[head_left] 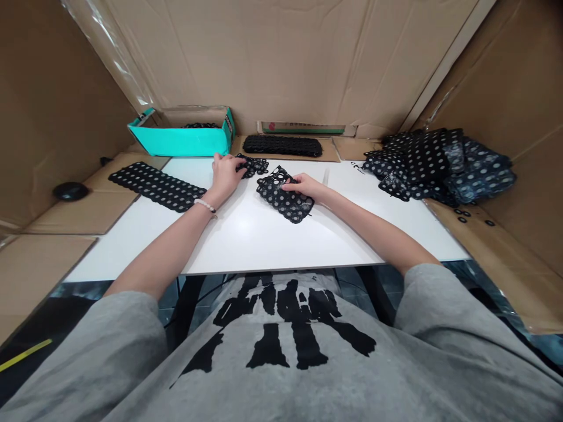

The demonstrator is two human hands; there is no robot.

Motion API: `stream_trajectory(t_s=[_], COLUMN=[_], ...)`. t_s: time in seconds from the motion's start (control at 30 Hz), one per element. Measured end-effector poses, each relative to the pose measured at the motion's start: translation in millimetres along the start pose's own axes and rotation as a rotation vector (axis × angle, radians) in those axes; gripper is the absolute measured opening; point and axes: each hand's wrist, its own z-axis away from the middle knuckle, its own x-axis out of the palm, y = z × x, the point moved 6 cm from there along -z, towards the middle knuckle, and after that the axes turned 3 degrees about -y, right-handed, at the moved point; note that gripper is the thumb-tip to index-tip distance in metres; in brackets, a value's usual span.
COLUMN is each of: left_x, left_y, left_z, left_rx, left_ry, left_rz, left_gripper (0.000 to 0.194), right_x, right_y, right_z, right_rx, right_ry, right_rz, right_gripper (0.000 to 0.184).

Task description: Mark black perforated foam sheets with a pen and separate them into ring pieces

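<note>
Black, perforated and thin-looking, the sheet (290, 202) in the head view lies over mid-counter (241, 246), its right edge pinched in the right hand's (307, 186) grip. The left hand's (226, 174) fingers meet small black pieces (258, 166) (any actual grasp, I cannot tell). A light, level pinch should avoid creasing it.

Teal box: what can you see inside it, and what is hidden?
In the box, dark pieces show just beyond the front rim; its front wall hides the floor and anything lower.
</note>
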Motion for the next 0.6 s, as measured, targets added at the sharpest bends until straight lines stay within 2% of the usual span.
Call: stream_trajectory(t_s=[0.07, 0.1, 0.2, 0.27, 0.33, 0.47, 0.6], left_x=[5.9, 11.6, 36.6, 48.2, 52.3, 49.4, 49.9], left_y=[25, 39, 80, 95, 98, 91, 75], left_z=[4, 7, 21, 31, 35, 34, 26], left_rx=[0.101, 0.165, 0.343, 0.383, 0.352, 0.261, 0.149], left_ry=[-0.032, -0.085, -0.355, -0.447, -0.434, -0.337, -0.322], left_rz=[-0.103, -0.139, -0.142, -0.166, -0.182, -0.164, -0.071], left_gripper=[0.013, 0.017, 0.024, 0.025, 0.022, 0.022, 0.020], right_x=[2, 2, 2, 1, 1, 1, -1], right_y=[1, 2, 1, 1, 3, 6, 7], right_z=[-1, -1, -2, -2, -3, -5, -8], right_rx=[0.000, -0.002, -0.040, -0.071, -0.072, -0.066, -0.068], right_ry=[0.003, 0.010, 0.033, 0.017, -0.032, -0.153, -0.149], right_rz=[-0.016, -0.022, -0.032, -0.041, -0.061, -0.130, -0.081], right_gripper=[0.049, 0.049, 0.048, 0.047, 0.045, 0.045, 0.043])
